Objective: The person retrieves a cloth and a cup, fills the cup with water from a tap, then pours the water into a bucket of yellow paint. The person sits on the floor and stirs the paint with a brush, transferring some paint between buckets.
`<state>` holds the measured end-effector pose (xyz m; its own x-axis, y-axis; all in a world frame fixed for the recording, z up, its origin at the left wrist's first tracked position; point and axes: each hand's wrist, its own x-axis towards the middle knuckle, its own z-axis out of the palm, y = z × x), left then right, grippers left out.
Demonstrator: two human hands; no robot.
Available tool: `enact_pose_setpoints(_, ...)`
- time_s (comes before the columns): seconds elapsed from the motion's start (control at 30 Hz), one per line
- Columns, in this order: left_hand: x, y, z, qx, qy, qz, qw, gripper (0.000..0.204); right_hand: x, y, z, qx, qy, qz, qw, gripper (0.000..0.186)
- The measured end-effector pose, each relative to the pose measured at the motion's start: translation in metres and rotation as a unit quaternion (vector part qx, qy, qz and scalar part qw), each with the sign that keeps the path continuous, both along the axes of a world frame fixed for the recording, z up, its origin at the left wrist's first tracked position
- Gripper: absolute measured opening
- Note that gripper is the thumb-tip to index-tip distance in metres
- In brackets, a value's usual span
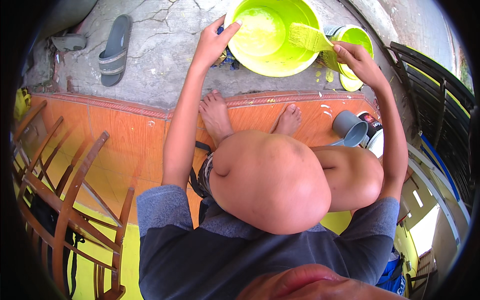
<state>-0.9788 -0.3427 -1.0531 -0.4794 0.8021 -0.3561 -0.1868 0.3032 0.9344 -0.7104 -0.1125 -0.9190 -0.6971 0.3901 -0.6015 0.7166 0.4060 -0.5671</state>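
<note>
A round basin coated in bright yellow-green paint is tilted toward me on the concrete. My left hand grips its left rim, thumb over the edge and fingers behind. In my right hand is a wide paintbrush, its bristles soaked with the same paint and hanging over the basin's right inner side. The fingers close round the brush's handle, mostly hidden in them. Just behind that hand stands a paint bucket, smeared yellow-green inside. Dark, paint-spotted cloth shows beneath the basin's left side.
A grey slipper lies on the concrete at left. Wooden chairs stand at lower left. A grey dipper and a dark container sit on the orange tiled step by my right knee. A black metal gate is at right.
</note>
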Motion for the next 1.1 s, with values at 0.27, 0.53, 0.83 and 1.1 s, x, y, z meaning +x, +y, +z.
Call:
enact_pose_setpoints(0.27,0.000,-0.001,-0.001,-0.014,-0.006,0.005,1.000,0.050,0.007,0.000,0.002,0.006,-0.065,-0.020,0.998,0.049)
enact_pose_setpoints(0.53,-0.001,0.000,-0.003,-0.007,-0.019,0.002,1.000,0.058,0.027,0.010,0.019,-0.001,-0.106,-0.049,0.993,0.044)
enact_pose_setpoints(0.83,0.001,-0.002,0.006,-0.044,-0.077,-0.022,0.996,0.080,0.046,0.017,0.020,0.008,-0.114,-0.060,0.992,0.047)
enact_pose_setpoints(1.1,0.000,-0.004,0.016,-0.061,-0.117,-0.036,0.991,0.086,0.051,0.011,0.047,-0.006,-0.085,-0.125,0.989,0.044)
